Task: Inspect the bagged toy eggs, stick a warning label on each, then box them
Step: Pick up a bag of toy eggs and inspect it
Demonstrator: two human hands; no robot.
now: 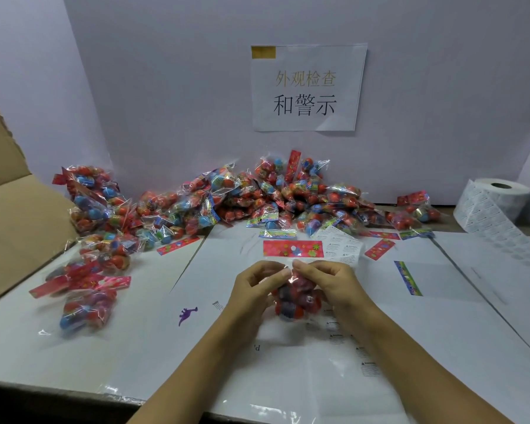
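The cardboard box (10, 215) stands open at the surface's left edge, ready for finished bags. Unprocessed bagged eggs (257, 197) are heaped along the far edge. At the surface centre, left hand (254, 286) and right hand (328, 284) pinch one bag (297, 298) for inspection.

My worktop (441, 347) is white. Along its back edge lie heaped bagged toy eggs (288, 194); the label roll (496, 203) sits at its back right corner, and a cardboard box (10, 215) meets its left edge.
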